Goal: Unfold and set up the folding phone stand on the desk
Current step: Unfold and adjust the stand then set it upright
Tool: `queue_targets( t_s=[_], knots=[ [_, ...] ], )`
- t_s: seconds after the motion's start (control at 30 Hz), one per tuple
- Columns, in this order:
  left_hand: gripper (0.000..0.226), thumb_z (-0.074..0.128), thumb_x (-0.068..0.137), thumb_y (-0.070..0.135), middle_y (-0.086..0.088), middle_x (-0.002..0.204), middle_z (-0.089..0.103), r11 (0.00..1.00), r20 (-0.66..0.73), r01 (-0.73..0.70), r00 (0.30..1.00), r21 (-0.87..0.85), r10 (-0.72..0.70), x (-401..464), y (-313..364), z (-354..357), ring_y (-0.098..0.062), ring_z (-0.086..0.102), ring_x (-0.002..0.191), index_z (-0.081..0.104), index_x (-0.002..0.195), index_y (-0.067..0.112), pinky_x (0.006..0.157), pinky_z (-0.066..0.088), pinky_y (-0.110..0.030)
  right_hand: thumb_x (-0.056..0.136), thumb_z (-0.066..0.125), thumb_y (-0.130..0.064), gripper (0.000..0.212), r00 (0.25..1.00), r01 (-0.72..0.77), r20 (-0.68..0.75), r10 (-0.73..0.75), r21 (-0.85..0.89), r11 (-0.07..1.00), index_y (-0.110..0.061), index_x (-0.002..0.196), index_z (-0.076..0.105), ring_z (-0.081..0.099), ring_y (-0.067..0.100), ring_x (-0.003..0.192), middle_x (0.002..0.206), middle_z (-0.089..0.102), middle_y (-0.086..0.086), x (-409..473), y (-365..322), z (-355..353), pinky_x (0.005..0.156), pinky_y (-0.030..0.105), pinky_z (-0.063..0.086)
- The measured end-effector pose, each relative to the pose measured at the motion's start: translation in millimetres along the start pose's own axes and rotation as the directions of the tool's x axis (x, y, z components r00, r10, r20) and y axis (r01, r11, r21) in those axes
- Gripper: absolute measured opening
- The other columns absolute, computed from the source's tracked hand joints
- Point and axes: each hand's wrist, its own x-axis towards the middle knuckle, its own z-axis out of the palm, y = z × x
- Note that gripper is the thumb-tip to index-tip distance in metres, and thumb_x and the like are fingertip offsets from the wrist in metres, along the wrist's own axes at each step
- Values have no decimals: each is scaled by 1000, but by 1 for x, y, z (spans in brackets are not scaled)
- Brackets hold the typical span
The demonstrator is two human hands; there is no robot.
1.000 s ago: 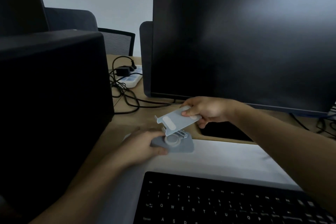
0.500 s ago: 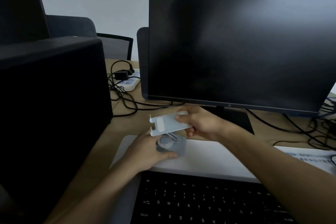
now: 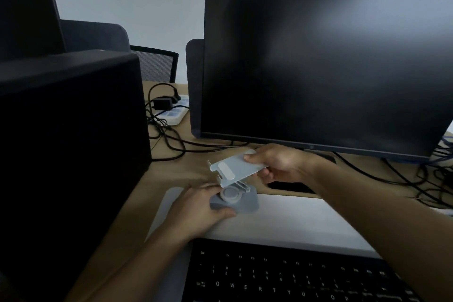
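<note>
A dim room: a wooden counter (image 3: pixel 171 179) carries a dark monitor (image 3: pixel 318 64), a pale mat (image 3: pixel 294 218) and a keyboard (image 3: pixel 294 277). The phone stand (image 3: pixel 235 186) sits on the mat's far edge. The left hand (image 3: pixel 198 208) grips its base, apparently steadying it; the right hand (image 3: pixel 277 162) pinches the tilted plate.

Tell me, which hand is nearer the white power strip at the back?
Left. The left hand grips the phone stand at its base, more directly below the power strip; the right hand pinches the stand's top plate, farther right of it.
</note>
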Motion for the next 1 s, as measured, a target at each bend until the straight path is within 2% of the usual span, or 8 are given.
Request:
queue_targets(
  t_s=[0.1,0.23,0.47,0.6,0.67,0.8,0.87,1.0],
  knots=[
    [54,60,77,59,21,138,53,1000,-3,17,1000,-22,-18,1,-2,-1,-7,45,127,56,128,42,108,33,-34,96,56,-22,22,991,-60,115,72,-110,992,-3,107,61,36,5,47,70,55,4,9,-12,-12,41,14,29],
    [51,59,80,54,25,141,48,1000,19,12,1000,-26,-12,2,-5,0,-7,40,129,52,129,44,104,29,-30,96,56,-22,39,974,-100,176,139,-214,972,3,125,52,36,6,52,82,51,8,25,-22,-19,42,13,30],
    [58,52,75,59,21,137,54,999,62,3,998,-40,0,4,-10,0,-9,47,125,46,132,49,96,33,-26,96,55,-22,21,931,-107,264,254,-468,877,-12,114,58,37,9,60,83,53,3,36,-50,-14,49,16,31],
    [53,54,80,54,17,131,60,1000,62,-26,998,-6,26,3,-8,-2,-9,52,122,47,131,47,107,31,-34,96,55,-17,10,930,-124,205,305,-606,786,-13,105,59,44,6,50,81,53,2,41,-63,-4,46,17,35],
    [46,55,80,53,17,121,65,999,76,-33,997,0,32,3,-8,-1,-8,57,114,54,125,43,94,36,-27,96,56,-14,10,933,-133,179,311,-632,763,-13,105,58,48,6,50,83,54,2,44,-66,0,45,16,39],
    [12,59,81,52,15,82,68,1000,65,-29,997,-3,29,4,-9,0,-8,63,89,64,83,41,78,37,-26,95,58,-14,14,928,-123,162,336,-718,686,-15,109,58,52,12,74,94,57,3,49,-75,5,52,19,43],
    [12,60,82,49,11,82,71,1000,51,-29,998,6,29,5,-9,1,-7,63,83,68,85,41,80,39,-28,94,59,-15,14,921,-123,160,355,-746,655,-19,107,59,56,13,84,99,59,2,49,-78,5,54,20,47],
    [23,62,75,55,20,52,48,999,50,20,999,-37,-18,7,-12,0,5,47,56,47,61,45,54,30,-16,93,60,-20,18,936,-58,178,305,-774,630,-23,111,57,56,16,99,105,59,-2,44,-74,5,70,27,52]
  ],
)
